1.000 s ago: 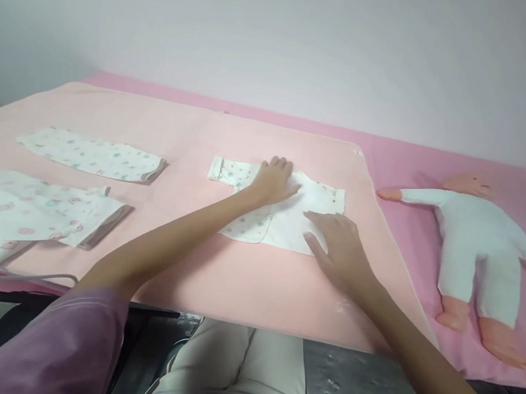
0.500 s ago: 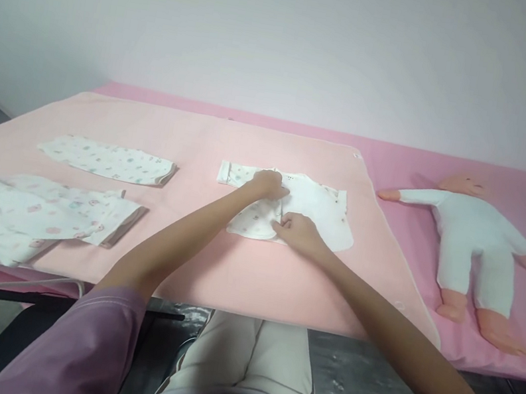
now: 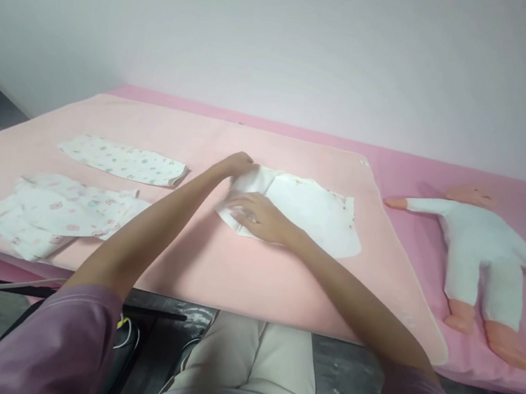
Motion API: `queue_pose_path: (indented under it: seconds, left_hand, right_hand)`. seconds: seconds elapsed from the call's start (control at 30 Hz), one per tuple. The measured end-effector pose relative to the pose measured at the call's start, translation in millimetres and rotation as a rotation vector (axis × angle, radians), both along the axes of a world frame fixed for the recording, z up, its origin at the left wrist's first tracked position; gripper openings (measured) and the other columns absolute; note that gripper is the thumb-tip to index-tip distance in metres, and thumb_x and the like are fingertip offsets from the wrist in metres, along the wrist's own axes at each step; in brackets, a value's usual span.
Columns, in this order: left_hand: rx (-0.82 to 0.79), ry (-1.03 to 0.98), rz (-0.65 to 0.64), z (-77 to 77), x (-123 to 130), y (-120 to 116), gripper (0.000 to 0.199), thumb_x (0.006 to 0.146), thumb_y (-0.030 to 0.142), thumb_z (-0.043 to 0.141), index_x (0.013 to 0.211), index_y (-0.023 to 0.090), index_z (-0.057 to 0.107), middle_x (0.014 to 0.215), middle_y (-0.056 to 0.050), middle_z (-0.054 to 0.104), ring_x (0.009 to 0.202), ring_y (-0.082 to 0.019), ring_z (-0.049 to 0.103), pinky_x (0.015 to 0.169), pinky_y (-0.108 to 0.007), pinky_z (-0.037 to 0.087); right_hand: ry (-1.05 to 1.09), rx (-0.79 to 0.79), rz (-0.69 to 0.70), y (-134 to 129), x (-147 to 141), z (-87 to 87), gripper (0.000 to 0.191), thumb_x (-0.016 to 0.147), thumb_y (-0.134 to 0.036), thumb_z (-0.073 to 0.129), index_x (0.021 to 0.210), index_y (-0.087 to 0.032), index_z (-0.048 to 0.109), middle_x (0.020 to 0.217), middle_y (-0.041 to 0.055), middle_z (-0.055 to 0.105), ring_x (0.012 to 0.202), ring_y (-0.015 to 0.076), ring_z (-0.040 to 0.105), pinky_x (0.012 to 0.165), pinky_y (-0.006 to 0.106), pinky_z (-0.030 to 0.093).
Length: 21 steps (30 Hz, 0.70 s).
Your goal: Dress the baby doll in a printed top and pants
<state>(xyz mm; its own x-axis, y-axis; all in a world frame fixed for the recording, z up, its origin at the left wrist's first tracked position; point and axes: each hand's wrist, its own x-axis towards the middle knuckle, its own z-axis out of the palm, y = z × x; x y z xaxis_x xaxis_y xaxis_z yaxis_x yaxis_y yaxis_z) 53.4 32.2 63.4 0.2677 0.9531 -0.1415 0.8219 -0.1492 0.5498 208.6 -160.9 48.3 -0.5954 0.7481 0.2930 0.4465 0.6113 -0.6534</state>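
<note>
A small white baby shirt [image 3: 313, 215] lies spread in front of me, with its plain inner side showing and tiny snaps along the right edge. My left hand [image 3: 242, 165] is closed on the shirt's upper left part, where the front panel is turned out to the left. Over the lower left of the shirt lies my right hand [image 3: 262, 217], its fingers stretched out across the cloth and slightly blurred. The cloth beneath those fingers is partly hidden.
To the left lie a folded printed baby garment [image 3: 122, 160] and a looser printed pile [image 3: 64, 207]. A doll in white clothes [image 3: 482, 240] rests on the right. A peach mat [image 3: 249, 282] covers much of the pink table surface [image 3: 415, 158].
The printed front panel has been opened out to the left, baring the shirt's white inside. Both hands have moved left, and my right hand's fingers have straightened from a pinch.
</note>
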Motion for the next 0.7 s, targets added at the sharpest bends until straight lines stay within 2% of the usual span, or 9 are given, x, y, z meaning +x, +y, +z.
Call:
queue_pose_path:
  seconds: [0.1, 0.2, 0.27, 0.37, 0.47, 0.53, 0.6, 0.67, 0.7]
  left_hand:
    - [0.060, -0.003, 0.004, -15.4, -28.2, -1.0, 0.032, 0.093, 0.050, 0.068, 0.094, 0.019, 0.078, 0.092, -0.010, 0.079, 0.099, -0.030, 0.073, 0.090, -0.036, 0.054]
    - [0.219, -0.065, -0.034, -37.0, -43.4, -8.1, 0.047, 0.094, 0.057, 0.068, 0.122, 0.020, 0.077, 0.129, -0.012, 0.079, 0.130, -0.033, 0.065, 0.115, -0.042, 0.049]
    - [0.298, -0.114, -0.060, -50.0, -48.1, -13.4, 0.053, 0.095, 0.060, 0.067, 0.130, 0.021, 0.073, 0.141, -0.013, 0.073, 0.141, -0.035, 0.057, 0.125, -0.049, 0.042]
    - [0.344, -0.185, -0.041, -61.1, -51.6, -21.8, 0.053, 0.098, 0.059, 0.065, 0.137, 0.024, 0.066, 0.147, -0.012, 0.067, 0.141, -0.034, 0.055, 0.128, -0.050, 0.039]
    - [0.392, -0.200, -0.007, -59.3, -55.1, -36.0, 0.055, 0.100, 0.058, 0.061, 0.143, 0.022, 0.058, 0.150, -0.015, 0.062, 0.142, -0.034, 0.054, 0.127, -0.050, 0.039]
    - [0.408, -0.150, 0.042, -52.6, -59.4, -51.8, 0.057, 0.101, 0.057, 0.059, 0.144, 0.020, 0.054, 0.149, -0.018, 0.061, 0.143, -0.036, 0.053, 0.125, -0.052, 0.041]
    - [0.389, -0.072, 0.100, -44.1, -65.4, -72.1, 0.056, 0.101, 0.056, 0.058, 0.141, 0.018, 0.052, 0.147, -0.020, 0.060, 0.141, -0.039, 0.054, 0.121, -0.054, 0.043]
    - [0.309, 0.010, 0.141, -36.2, -72.4, -93.4, 0.052, 0.101, 0.058, 0.059, 0.133, 0.018, 0.055, 0.142, -0.021, 0.062, 0.134, -0.040, 0.059, 0.115, -0.054, 0.046]
    - [0.256, 0.049, 0.146, -32.8, -75.7, -102.8, 0.049, 0.100, 0.060, 0.059, 0.126, 0.019, 0.057, 0.137, -0.020, 0.065, 0.130, -0.040, 0.062, 0.112, -0.053, 0.047]
  right_hand:
    - [-0.193, 0.033, 0.082, -4.7, -0.5, -25.5, 0.052, 0.119, -0.047, 0.042, 0.163, -0.027, 0.062, 0.179, 0.0027, 0.048, 0.170, 0.0252, 0.039, 0.144, 0.050, 0.024]
    - [-0.253, 0.065, 0.087, -12.0, 2.8, -44.3, 0.057, 0.121, -0.049, 0.039, 0.175, -0.032, 0.048, 0.186, -0.0029, 0.031, 0.177, 0.0227, 0.025, 0.149, 0.049, 0.012]
    - [-0.262, 0.070, 0.092, -14.4, 3.9, -48.1, 0.059, 0.121, -0.052, 0.038, 0.177, -0.036, 0.041, 0.187, -0.0058, 0.024, 0.178, 0.0214, 0.022, 0.149, 0.049, 0.009]
    - [-0.280, 0.056, 0.107, -14.6, 3.6, -45.5, 0.063, 0.120, -0.056, 0.040, 0.180, -0.037, 0.034, 0.188, -0.0061, 0.021, 0.178, 0.0214, 0.019, 0.149, 0.050, 0.009]
    - [-0.275, 0.043, 0.122, -15.1, 2.7, -43.4, 0.067, 0.120, -0.058, 0.039, 0.181, -0.034, 0.032, 0.188, -0.0038, 0.022, 0.178, 0.0223, 0.019, 0.150, 0.051, 0.009]
    - [-0.260, 0.037, 0.130, -17.0, 2.5, -44.0, 0.067, 0.120, -0.059, 0.038, 0.181, -0.034, 0.032, 0.188, -0.0040, 0.024, 0.178, 0.0225, 0.020, 0.150, 0.052, 0.009]
    - [-0.221, 0.031, 0.110, -18.9, 2.6, -44.0, 0.065, 0.120, -0.059, 0.038, 0.181, -0.036, 0.033, 0.188, -0.0044, 0.026, 0.177, 0.0227, 0.023, 0.149, 0.052, 0.014]
    - [-0.140, 0.036, 0.003, -17.7, 3.7, -41.2, 0.063, 0.119, -0.058, 0.039, 0.178, -0.036, 0.040, 0.186, -0.0025, 0.033, 0.174, 0.0237, 0.032, 0.146, 0.051, 0.025]
    - [-0.085, 0.050, -0.095, -15.0, 4.9, -38.5, 0.061, 0.119, -0.057, 0.040, 0.176, -0.035, 0.045, 0.184, -0.0002, 0.040, 0.171, 0.0245, 0.038, 0.144, 0.051, 0.031]
